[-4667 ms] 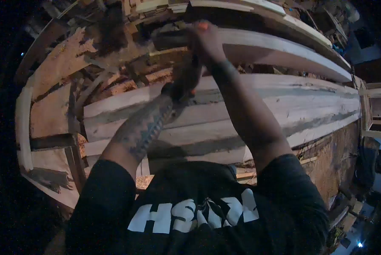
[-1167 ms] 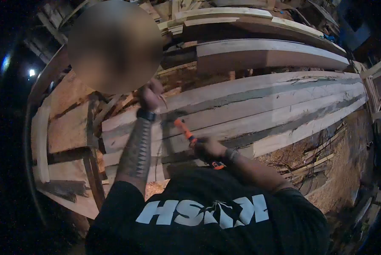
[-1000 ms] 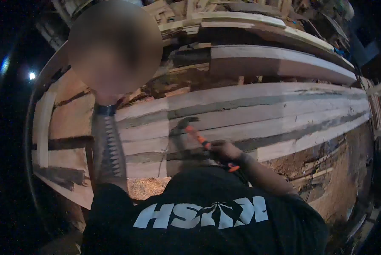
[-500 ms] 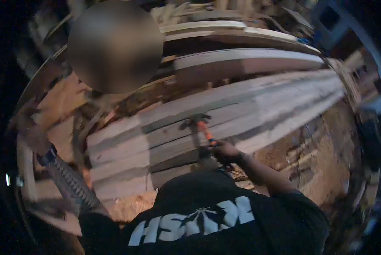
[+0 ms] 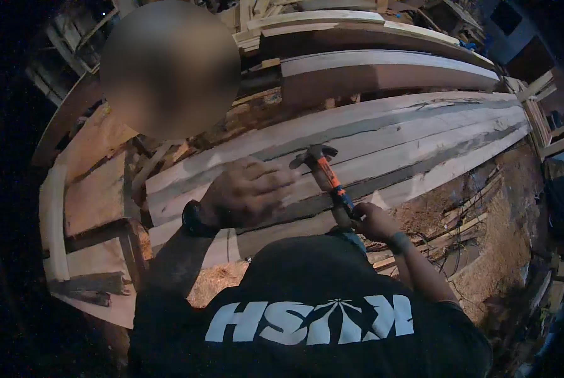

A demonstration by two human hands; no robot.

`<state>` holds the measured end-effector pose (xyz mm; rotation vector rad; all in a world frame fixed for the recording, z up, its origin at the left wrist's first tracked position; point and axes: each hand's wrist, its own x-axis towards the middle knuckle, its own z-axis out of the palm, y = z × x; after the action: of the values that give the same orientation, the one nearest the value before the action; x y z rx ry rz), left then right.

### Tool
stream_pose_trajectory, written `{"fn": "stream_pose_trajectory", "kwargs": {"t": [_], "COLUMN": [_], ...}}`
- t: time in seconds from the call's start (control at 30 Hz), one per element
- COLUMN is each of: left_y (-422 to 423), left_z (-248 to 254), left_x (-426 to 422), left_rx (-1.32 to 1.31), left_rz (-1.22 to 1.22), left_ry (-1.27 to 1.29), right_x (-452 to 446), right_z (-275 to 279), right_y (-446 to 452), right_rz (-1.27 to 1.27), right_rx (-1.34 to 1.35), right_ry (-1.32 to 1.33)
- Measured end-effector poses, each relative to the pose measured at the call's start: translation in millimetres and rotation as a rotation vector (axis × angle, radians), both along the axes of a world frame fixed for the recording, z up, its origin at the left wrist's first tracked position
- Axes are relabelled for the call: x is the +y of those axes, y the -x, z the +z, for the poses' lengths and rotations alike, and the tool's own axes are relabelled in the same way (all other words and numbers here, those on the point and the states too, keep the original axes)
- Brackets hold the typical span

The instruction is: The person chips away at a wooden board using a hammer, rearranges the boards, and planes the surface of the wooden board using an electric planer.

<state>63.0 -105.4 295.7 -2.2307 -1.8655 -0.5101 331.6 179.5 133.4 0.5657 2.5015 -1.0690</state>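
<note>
My right hand is closed around the lower handle of a hammer, with the thumb side toward the hammer's head. From that grip the orange and dark handle runs away from the body and slightly to the left, so the head sits ahead of my knuckles, clear of the fingers. I read the head as being over the long pale boards, but I cannot tell from here whether it touches them.

My left hand is up over the same boards, back turned to me, with its fingers bent and reaching toward the hammer's head; they are near it but apart from it. The palm side is hidden, so I cannot tell whether those fingers pinch anything. A dark watch circles that wrist.

Further out, the boards lie side by side, with dark strips running along them. Beyond them I have a thick beam lying roughly lengthwise. Broad wooden panels sit off to the left. Closest to me is the black shirt with white lettering, and wood shavings show just beside it on the left.
</note>
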Motion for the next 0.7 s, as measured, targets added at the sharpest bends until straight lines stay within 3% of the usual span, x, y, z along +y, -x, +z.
{"fn": "stream_pose_trajectory", "kwargs": {"t": [0.17,0.27,0.47,0.57,0.7], "left_y": [-12,-15,-20,-20,-23], "left_z": [28,31,37,34,25], "left_x": [-5,-11,-21,-27,-30], "left_rx": [0.096,0.111,0.125,0.078,-0.012], "left_rz": [-0.102,-0.107,-0.113,-0.139,-0.114], "left_ry": [-0.117,-0.110,-0.133,-0.152,-0.118], "right_x": [-15,-24,-28,-25,-15], "right_z": [15,23,33,39,24], "right_y": [12,24,43,50,42], "right_rz": [0.055,0.052,0.197,0.189,0.163], "right_rx": [0.093,0.216,0.234,0.122,0.115], "right_ry": [-0.047,0.151,-0.020,0.058,-0.109]}}
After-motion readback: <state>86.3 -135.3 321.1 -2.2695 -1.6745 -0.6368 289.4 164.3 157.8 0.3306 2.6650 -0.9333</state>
